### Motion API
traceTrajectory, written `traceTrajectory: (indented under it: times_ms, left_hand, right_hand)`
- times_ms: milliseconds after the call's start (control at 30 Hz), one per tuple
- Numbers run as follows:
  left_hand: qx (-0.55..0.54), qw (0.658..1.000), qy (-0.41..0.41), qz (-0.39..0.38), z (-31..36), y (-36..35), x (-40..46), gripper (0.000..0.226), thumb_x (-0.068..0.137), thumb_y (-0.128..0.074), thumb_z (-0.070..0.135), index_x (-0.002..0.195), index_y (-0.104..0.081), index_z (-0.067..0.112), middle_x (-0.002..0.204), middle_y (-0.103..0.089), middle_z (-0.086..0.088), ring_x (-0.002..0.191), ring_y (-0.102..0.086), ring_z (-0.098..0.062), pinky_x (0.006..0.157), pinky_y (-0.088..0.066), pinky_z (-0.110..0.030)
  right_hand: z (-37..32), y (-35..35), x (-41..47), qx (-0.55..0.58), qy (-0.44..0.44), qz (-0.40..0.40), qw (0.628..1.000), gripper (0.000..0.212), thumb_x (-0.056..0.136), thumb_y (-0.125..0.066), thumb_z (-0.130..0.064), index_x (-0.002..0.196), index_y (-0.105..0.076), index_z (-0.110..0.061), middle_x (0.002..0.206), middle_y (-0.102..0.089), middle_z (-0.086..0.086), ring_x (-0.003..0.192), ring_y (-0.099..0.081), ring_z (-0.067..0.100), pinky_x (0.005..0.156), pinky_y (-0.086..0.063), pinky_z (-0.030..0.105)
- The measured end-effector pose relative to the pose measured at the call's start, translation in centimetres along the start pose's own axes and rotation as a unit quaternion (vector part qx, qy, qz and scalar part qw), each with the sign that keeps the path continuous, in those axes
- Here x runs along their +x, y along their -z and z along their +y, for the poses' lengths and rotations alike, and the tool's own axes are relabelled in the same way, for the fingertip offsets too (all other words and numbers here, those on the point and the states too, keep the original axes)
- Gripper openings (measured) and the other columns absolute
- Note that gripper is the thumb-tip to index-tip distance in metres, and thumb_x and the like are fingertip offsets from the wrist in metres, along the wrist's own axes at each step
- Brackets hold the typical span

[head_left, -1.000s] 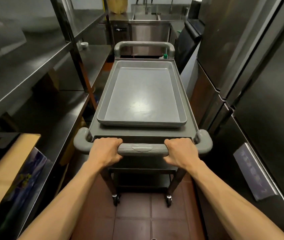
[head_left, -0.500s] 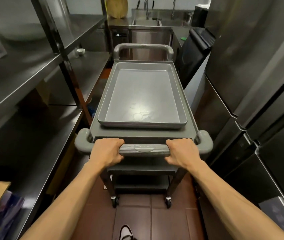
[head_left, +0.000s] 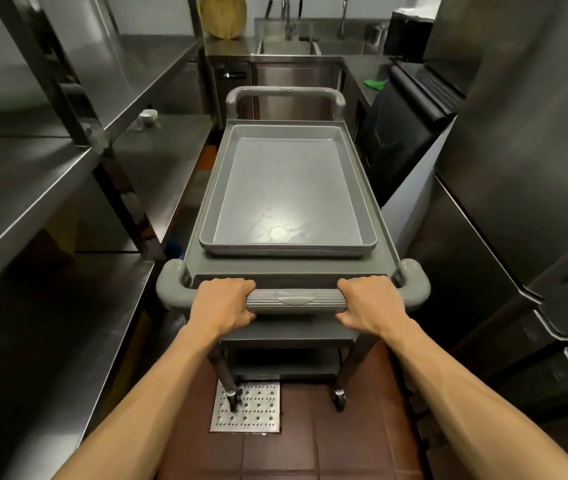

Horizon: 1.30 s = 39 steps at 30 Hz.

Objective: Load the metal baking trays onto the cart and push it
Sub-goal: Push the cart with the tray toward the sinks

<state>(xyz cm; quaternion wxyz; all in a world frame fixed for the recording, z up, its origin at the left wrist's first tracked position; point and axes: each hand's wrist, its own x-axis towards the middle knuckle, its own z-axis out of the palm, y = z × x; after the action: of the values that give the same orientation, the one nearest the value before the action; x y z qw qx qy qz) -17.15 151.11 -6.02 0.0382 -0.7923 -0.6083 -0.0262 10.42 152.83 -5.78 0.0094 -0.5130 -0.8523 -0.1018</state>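
Note:
A grey cart (head_left: pixel 384 252) stands in a narrow kitchen aisle in front of me. Stacked metal baking trays (head_left: pixel 287 188) lie flat on its top shelf, the top one empty. My left hand (head_left: pixel 221 304) grips the left part of the ribbed near handle (head_left: pixel 294 299). My right hand (head_left: pixel 370 303) grips the same handle on the right. Both arms stretch forward. The cart's lower shelves are mostly hidden under the top one.
Steel shelving (head_left: pixel 67 188) lines the left side. Steel fridge doors (head_left: pixel 518 168) line the right. A black bin (head_left: pixel 403 133) juts in ahead on the right. A sink counter (head_left: pixel 296 53) closes the far end. A perforated floor drain (head_left: pixel 246 407) lies under the cart's left wheel.
The cart has rolled forward down the aisle with both hands on its handle; the sink counter is nearer and a floor drain has come into view under the cart.

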Motion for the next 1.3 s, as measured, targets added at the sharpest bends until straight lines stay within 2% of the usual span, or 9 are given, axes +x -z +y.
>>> traceTrajectory:
  times_ms: [267, 400, 667, 800, 967, 1100, 1300]
  left_hand:
    - [-0.011, 1.0, 0.016, -0.009, -3.8, -1.1, 9.4, 0.034, 0.065, -0.067, 0.044, 0.071, -0.037, 0.028, 0.079, -0.068, 0.004, 0.078, -0.064, -0.026, 0.056, -0.036, -0.033]
    - [-0.014, 0.999, 0.033, -0.011, -5.5, -1.3, 14.2, 0.029, 0.067, -0.07, 0.04, 0.075, -0.046, 0.026, 0.083, -0.067, 0.003, 0.083, -0.063, -0.025, 0.06, -0.041, -0.034]
    - [-0.003, 0.999, 0.032, -0.001, -8.5, -1.9, 23.5, 0.025, 0.069, -0.069, 0.038, 0.083, -0.054, 0.024, 0.088, -0.068, 0.004, 0.088, -0.063, -0.024, 0.065, -0.045, -0.036]
    - [-0.012, 1.0, 0.023, 0.008, -10.6, -2.6, 27.9, 0.024, 0.068, -0.068, 0.038, 0.079, -0.051, 0.026, 0.083, -0.067, 0.005, 0.083, -0.063, -0.024, 0.061, -0.042, -0.034]
    - [-0.018, 1.0, 0.009, 0.018, -13.5, -3.6, 33.6, 0.029, 0.064, -0.066, 0.04, 0.071, -0.04, 0.029, 0.075, -0.065, 0.006, 0.074, -0.063, -0.022, 0.056, -0.042, -0.033]
    - [-0.005, 1.0, -0.003, 0.031, -15.4, -4.2, 38.0, 0.026, 0.064, -0.067, 0.04, 0.075, -0.048, 0.025, 0.075, -0.065, 0.005, 0.074, -0.063, -0.023, 0.054, -0.041, -0.032]
    - [-0.009, 1.0, -0.003, 0.027, -18.0, -4.8, 44.1, 0.024, 0.064, -0.066, 0.038, 0.074, -0.048, 0.026, 0.073, -0.063, 0.005, 0.073, -0.062, -0.021, 0.053, -0.036, -0.031]
  right_hand:
    - [3.7, -2.5, 9.8, 0.003, 0.004, 0.011, 1.0, 0.031, 0.061, -0.061, -0.047, 0.07, -0.051, -0.019, 0.064, -0.066, 0.0, 0.057, -0.062, 0.028, 0.047, -0.034, 0.03]
    - [5.4, -3.6, 14.9, 0.003, 0.013, 0.02, 1.0, 0.033, 0.063, -0.063, -0.05, 0.074, -0.054, -0.02, 0.066, -0.067, 0.0, 0.059, -0.063, 0.026, 0.049, -0.039, 0.03]
    - [9.3, -4.9, 24.1, 0.005, 0.012, 0.02, 1.0, 0.031, 0.065, -0.064, -0.049, 0.076, -0.055, -0.021, 0.066, -0.067, 0.0, 0.056, -0.062, 0.025, 0.048, -0.035, 0.03]
    - [10.7, -5.6, 28.4, 0.005, 0.004, 0.012, 1.0, 0.031, 0.066, -0.063, -0.048, 0.076, -0.053, -0.021, 0.067, -0.066, -0.001, 0.058, -0.062, 0.026, 0.048, -0.034, 0.03]
    - [12.7, -6.7, 34.0, 0.007, -0.008, 0.007, 1.0, 0.03, 0.069, -0.062, -0.049, 0.075, -0.05, -0.022, 0.068, -0.066, -0.002, 0.058, -0.061, 0.023, 0.049, -0.04, 0.03]
    - [14.2, -7.6, 38.4, 0.004, -0.015, 0.008, 1.0, 0.031, 0.069, -0.063, -0.05, 0.074, -0.049, -0.023, 0.067, -0.066, -0.002, 0.058, -0.061, 0.022, 0.049, -0.041, 0.03]
    - [16.3, -8.7, 44.4, 0.003, -0.013, 0.02, 1.0, 0.03, 0.067, -0.064, -0.051, 0.074, -0.053, -0.023, 0.065, -0.066, -0.002, 0.056, -0.062, 0.023, 0.048, -0.039, 0.03]
